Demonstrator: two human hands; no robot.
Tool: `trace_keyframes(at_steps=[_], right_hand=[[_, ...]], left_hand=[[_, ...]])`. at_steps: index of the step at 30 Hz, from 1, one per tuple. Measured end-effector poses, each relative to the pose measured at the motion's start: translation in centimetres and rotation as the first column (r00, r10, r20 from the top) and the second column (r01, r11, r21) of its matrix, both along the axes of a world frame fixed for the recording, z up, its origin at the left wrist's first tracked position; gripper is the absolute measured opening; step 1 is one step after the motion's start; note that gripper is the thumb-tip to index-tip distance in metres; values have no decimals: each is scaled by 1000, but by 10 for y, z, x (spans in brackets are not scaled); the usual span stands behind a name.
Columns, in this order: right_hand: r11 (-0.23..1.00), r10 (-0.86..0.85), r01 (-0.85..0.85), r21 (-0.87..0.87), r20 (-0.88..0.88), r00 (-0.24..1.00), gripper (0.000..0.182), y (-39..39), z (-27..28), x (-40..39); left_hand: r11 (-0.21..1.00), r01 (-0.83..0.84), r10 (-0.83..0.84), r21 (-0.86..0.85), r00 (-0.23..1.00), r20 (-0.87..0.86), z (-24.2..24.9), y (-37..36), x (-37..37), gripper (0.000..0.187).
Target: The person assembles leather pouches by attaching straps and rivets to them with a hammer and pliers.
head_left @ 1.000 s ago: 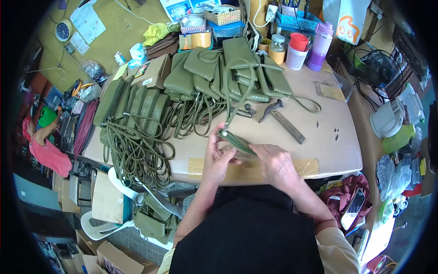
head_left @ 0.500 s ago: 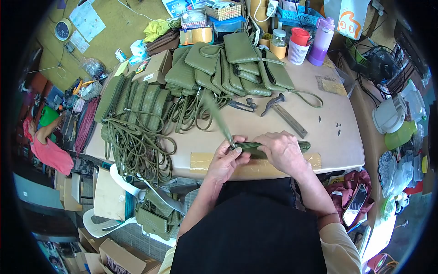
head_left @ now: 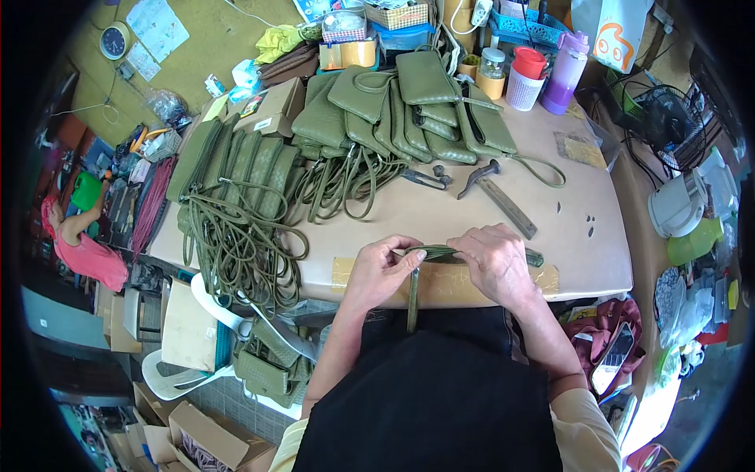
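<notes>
1. Hands. The left hand (head_left: 384,271) pinches the left end of a slim green item (head_left: 437,254) between thumb and fingers; the right hand (head_left: 499,263) curls its fingers over the item from above, farther right.
2. Held item. It lies crosswise, seen almost edge-on, above the table's near margin; its right end shows beyond the right hand. Whether it is open along its edge cannot be told.
3. Strap. A green strap (head_left: 413,299) hangs from below the left fingers, past the near edge, in front of the black apron (head_left: 440,393).
4. Possible faults. The strap could catch between apron and table edge if either shifts; a loosened left pinch could let that end slip. A rightward swing might knock the hammer (head_left: 507,206), whose handle end lies near the right hand.
5. Edges and room. Brown tape (head_left: 344,275) runs along the near edge of the table (head_left: 586,248), beneath the hands. Leftward, movement is bounded by tangled straps (head_left: 236,236), which overhang that edge; on the far side, by pliers (head_left: 425,179) and stacked pouches (head_left: 429,77). The wider room lies right, beyond the hammer.
</notes>
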State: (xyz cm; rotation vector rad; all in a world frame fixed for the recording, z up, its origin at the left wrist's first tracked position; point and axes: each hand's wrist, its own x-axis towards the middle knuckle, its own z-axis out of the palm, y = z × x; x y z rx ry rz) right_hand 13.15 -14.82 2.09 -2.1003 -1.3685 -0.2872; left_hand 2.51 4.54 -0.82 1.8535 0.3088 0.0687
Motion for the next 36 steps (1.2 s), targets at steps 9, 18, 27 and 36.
trace_keyframes(at_steps=[9,18,27,36], right_hand=[[984,-53,-1,-179,-294,954,17,2,-6,10],[976,-149,67,-207,-414,898,17,9,-17,12],[983,-103,0,-182,-556,825,17,5,-22,18],[988,-10,-107,-108,-750,661,17,-2,-8,18]], left_hand=[[995,54,-52,81,998,-28,-9,-10,11,19],[993,102,-102,52,995,2,-29,-7,10,20],[919,229,-220,-320,973,65,-41,0,6,29],[924,235,-233,-301,971,42,-2,-2,-5,33]])
